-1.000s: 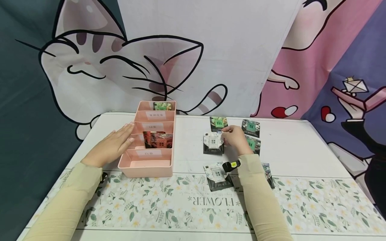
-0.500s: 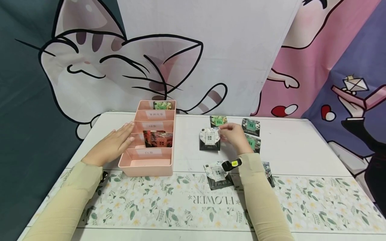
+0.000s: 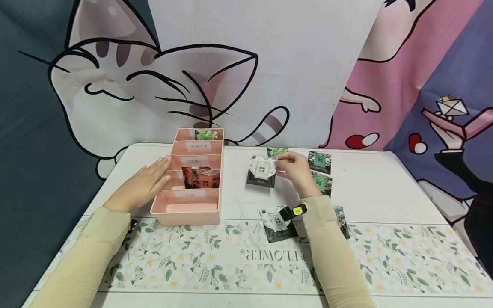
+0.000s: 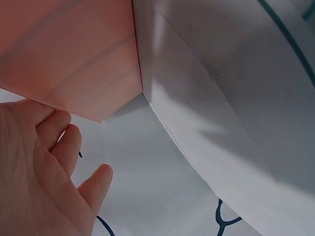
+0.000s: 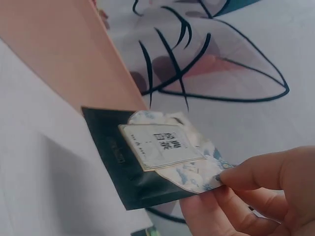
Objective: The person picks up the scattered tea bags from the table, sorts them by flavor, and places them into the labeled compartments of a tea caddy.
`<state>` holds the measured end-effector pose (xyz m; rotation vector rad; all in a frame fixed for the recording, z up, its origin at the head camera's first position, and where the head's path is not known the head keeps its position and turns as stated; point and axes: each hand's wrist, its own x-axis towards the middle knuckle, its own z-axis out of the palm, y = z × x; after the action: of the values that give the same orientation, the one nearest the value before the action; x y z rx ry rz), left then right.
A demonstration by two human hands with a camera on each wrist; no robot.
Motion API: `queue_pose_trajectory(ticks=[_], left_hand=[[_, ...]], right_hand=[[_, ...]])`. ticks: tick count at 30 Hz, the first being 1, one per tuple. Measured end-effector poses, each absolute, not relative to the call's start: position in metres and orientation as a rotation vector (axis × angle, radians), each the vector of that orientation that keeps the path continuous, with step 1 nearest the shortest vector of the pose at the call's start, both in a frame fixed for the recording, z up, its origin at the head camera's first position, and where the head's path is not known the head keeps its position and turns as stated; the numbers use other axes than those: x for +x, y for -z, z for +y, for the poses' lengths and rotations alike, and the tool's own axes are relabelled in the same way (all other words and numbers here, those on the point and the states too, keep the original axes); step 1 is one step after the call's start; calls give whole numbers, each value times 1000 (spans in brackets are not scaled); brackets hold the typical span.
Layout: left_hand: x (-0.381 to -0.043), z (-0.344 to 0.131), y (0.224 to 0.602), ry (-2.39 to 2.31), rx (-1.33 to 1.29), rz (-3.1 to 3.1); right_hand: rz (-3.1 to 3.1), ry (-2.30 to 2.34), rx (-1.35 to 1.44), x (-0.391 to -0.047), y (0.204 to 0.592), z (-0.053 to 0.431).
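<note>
My right hand (image 3: 296,171) pinches the corner of a white-and-black tea sachet (image 3: 261,171) between thumb and fingers. In the right wrist view this tea sachet (image 5: 157,152) is held above the table, tilted, with the pink box's side behind it. Straight fingers of my left hand (image 3: 140,184) touch the left side of the pink divided box (image 3: 188,219). The left wrist view shows that hand (image 4: 44,172) against the box wall (image 4: 74,59). Red sachets (image 3: 202,177) stand in one compartment, and a green sachet (image 3: 206,135) is in the farthest one. The front compartment carries a white label.
Another white-and-black sachet (image 3: 278,224) lies nearer the front. Dark green-labelled sachets (image 3: 319,161) lie right of my right hand, and a bluish one (image 3: 341,221) is partly behind the sleeve. Behind the held sachet lies a green sachet (image 3: 277,152). A cartoon curtain (image 3: 308,64) hangs behind the table.
My right hand has lifted the white-and-black sachet off the table and moved it left and away toward the back. My left hand has stayed against the box.
</note>
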<state>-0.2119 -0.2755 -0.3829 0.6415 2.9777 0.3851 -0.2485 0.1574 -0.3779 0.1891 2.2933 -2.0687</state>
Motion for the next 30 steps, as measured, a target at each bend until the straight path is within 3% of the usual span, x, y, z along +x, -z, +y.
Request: queue_pose_trajectory(ticks=[30], left_hand=[[-210, -276, 382, -386, 619, 2972]], right_hand=[[2183, 2411, -272, -213, 346, 84]])
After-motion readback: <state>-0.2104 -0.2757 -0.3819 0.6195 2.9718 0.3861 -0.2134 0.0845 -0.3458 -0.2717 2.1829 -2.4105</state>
